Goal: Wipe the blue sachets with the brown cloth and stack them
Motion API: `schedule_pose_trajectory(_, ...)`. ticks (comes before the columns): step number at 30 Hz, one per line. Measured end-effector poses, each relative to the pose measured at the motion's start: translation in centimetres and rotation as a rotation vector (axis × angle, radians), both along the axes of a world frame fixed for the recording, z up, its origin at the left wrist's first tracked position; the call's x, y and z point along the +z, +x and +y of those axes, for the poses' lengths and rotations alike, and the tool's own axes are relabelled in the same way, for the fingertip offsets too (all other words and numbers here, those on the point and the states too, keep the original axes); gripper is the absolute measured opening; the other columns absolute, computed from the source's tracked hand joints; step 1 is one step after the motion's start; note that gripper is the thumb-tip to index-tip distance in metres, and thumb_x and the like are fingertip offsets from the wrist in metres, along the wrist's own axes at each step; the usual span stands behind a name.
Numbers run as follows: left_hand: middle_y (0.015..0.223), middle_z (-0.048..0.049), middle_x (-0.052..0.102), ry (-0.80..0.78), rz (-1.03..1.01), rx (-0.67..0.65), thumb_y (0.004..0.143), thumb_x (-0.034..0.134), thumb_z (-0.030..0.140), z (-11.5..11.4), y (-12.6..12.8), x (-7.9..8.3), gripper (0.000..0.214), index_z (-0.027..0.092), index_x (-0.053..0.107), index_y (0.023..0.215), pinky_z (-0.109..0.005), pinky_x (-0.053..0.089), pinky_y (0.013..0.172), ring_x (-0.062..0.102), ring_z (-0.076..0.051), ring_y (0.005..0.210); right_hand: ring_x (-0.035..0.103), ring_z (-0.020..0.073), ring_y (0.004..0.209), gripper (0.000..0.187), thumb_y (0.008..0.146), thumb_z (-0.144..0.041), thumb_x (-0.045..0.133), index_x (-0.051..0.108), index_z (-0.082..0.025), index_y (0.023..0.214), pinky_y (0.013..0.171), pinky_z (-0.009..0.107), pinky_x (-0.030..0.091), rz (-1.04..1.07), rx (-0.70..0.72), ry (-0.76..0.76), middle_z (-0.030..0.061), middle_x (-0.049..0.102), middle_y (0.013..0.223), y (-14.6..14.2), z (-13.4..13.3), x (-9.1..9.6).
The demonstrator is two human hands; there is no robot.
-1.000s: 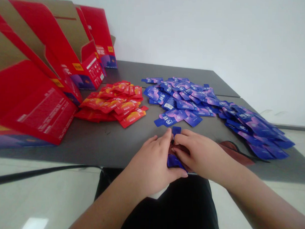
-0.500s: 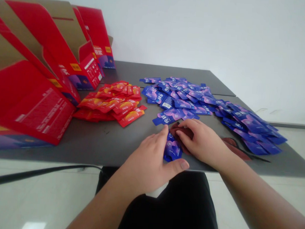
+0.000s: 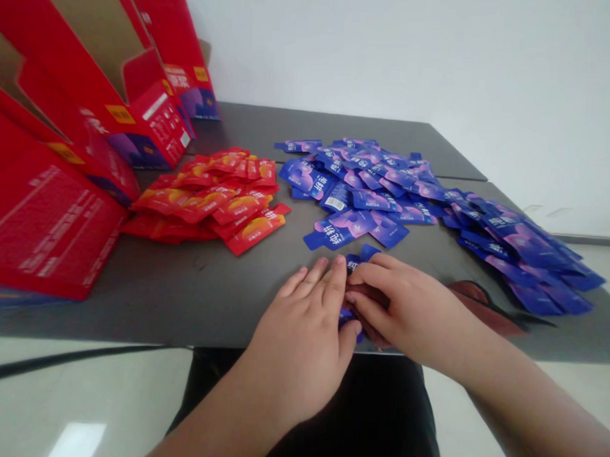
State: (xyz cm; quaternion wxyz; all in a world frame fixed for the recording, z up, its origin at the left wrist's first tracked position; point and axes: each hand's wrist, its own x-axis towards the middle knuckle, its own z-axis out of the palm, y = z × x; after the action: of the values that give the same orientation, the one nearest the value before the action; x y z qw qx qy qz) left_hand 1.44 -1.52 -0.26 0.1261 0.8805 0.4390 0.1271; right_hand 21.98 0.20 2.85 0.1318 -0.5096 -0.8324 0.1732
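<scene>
My left hand [image 3: 301,335] lies nearly flat at the table's front edge, fingers stretched, against small blue sachets [image 3: 352,263] that are mostly hidden beneath both hands. Thumb and fingers of my right hand [image 3: 407,302] are closed on a thin brown piece, perhaps cloth or a soft pouch [image 3: 375,296], pressed over those sachets. Beyond the hands spreads a loose pile of blue-purple sachets [image 3: 371,181]. A neater overlapping stack of similar sachets [image 3: 524,243] lies to the right. Left of centre sits a heap of red-orange sachets [image 3: 210,198].
Open red cardboard boxes [image 3: 50,219] stand along the left side of the grey table [image 3: 183,281]. Another brown piece with a black strap [image 3: 487,305] lies right of my hands. A white wall rises behind, and a black cable [image 3: 80,360] runs below the table edge.
My left hand has moved down over the sachets, its thumb drawn in beside them. My right hand has pulled the brown piece slightly nearer. The view has shifted a little.
</scene>
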Motion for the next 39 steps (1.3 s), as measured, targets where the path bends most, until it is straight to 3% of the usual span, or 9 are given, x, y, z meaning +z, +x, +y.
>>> schedule_pose_trajectory(7, 0.176, -0.0193, 0.037, -0.004, 0.028, -0.016, 0.113, 0.043, 0.036, 0.1, -0.2, 0.3, 0.068, 0.002, 0.029, 0.171, -0.056, 0.029, 0.136, 0.035, -0.032, 0.165, 0.069, 0.0259, 0.094, 0.019, 0.108, -0.036, 0.057, 0.072, -0.026, 0.105, 0.083, 0.039, 0.049, -0.109, -0.25, 0.139, 0.0059, 0.072, 0.103, 2.3, 2.9, -1.0)
schedule_pose_trajectory(12, 0.175, -0.0162, 0.042, 0.008, -0.029, -0.039, 0.106, 0.058, 0.062, 0.0, 0.7, 0.7, 0.075, 0.013, 0.048, 0.163, -0.059, 0.031, 0.134, 0.038, -0.037, 0.163, 0.072, 0.0291, 0.104, 0.015, 0.104, -0.032, 0.063, 0.076, -0.025, 0.106, 0.09, 0.043, 0.052, 0.06, -0.374, 0.262, 0.007, 0.079, 0.109, 2.7, 2.8, -1.4)
schedule_pose_trajectory(17, 0.158, -0.0224, 0.061, 0.045, 0.085, -0.012, 0.105, 0.049, 0.013, 0.6, 2.0, 2.3, 0.056, 0.008, 0.048, 0.161, -0.046, 0.061, 0.107, 0.071, -0.034, 0.131, 0.075, 0.0305, 0.099, 0.018, 0.103, -0.038, 0.066, 0.077, -0.025, 0.108, 0.091, 0.047, 0.056, 0.254, -0.531, 0.424, 0.0086, 0.081, 0.107, 3.0, 1.9, -1.4)
schedule_pose_trajectory(20, 0.164, -0.0151, 0.056, 0.053, 0.047, 0.088, 0.103, 0.047, 0.007, 0.9, 1.6, 2.9, 0.067, 0.022, 0.04, 0.167, -0.041, 0.066, 0.088, 0.078, -0.029, 0.109, 0.075, 0.0307, 0.099, 0.02, 0.102, -0.041, 0.068, 0.076, -0.024, 0.108, 0.093, 0.048, 0.058, 0.327, -0.588, 0.521, 0.0097, 0.081, 0.107, 3.3, 1.6, -1.5)
schedule_pose_trajectory(22, 0.157, -0.0124, 0.062, 0.045, 0.001, 0.127, 0.104, 0.047, 0.01, 0.9, 0.9, 3.0, 0.056, 0.022, 0.054, 0.158, -0.047, 0.064, 0.095, 0.075, -0.031, 0.112, 0.075, 0.0308, 0.1, 0.021, 0.102, -0.042, 0.068, 0.076, -0.024, 0.109, 0.094, 0.049, 0.058, 0.347, -0.591, 0.548, 0.0099, 0.08, 0.107, 3.3, 1.6, -1.7)
schedule_pose_trajectory(27, 0.154, -0.0149, 0.065, -0.054, -0.062, 0.078, 0.114, 0.046, 0.039, 1.1, -1.0, 3.0, 0.051, 0.016, 0.055, 0.157, -0.05, 0.054, 0.114, 0.065, -0.035, 0.135, 0.074, 0.0316, 0.112, 0.025, 0.102, -0.04, 0.069, 0.072, -0.024, 0.12, 0.101, 0.05, 0.057, 0.388, -0.483, 0.468, 0.011, 0.079, 0.121, 2.8, 1.5, -1.4)
schedule_pose_trajectory(30, 0.166, -0.0189, 0.054, -0.118, -0.081, -0.023, 0.095, 0.074, 0.065, 1.9, -1.8, 3.0, 0.099, 0.016, 0.034, 0.17, -0.051, 0.052, 0.115, 0.059, -0.039, 0.145, 0.072, 0.029, 0.116, 0.026, 0.106, -0.036, 0.066, 0.068, -0.026, 0.13, 0.102, 0.046, 0.056, 0.404, -0.285, 0.323, 0.0102, 0.076, 0.126, 1.7, 0.4, -0.3)
schedule_pose_trajectory(34, 0.142, -0.0176, 0.074, -0.186, -0.001, -0.045, 0.078, 0.088, 0.067, 3.2, -2.0, 2.8, 0.132, 0.015, 0.016, 0.176, -0.045, 0.058, 0.095, 0.074, -0.039, 0.123, 0.069, 0.022, 0.107, 0.011, 0.107, -0.025, 0.064, 0.075, -0.028, 0.108, 0.097, 0.038, 0.054, 0.254, 0.188, -0.012, 0.0044, 0.073, 0.112, -0.2, -1.2, 1.0)
schedule_pose_trajectory(39, 0.147, -0.0162, 0.072, -0.181, 0.003, -0.028, 0.077, 0.088, 0.071, 3.4, -1.8, 2.6, 0.138, 0.015, 0.011, 0.177, -0.043, 0.059, 0.089, 0.075, -0.039, 0.121, 0.064, 0.0233, 0.103, 0.015, 0.106, -0.019, 0.062, 0.07, -0.024, 0.095, 0.097, 0.042, 0.048, 0.07, 0.175, 0.024, 0.0043, 0.069, 0.102, -1.4, -0.8, 0.6)
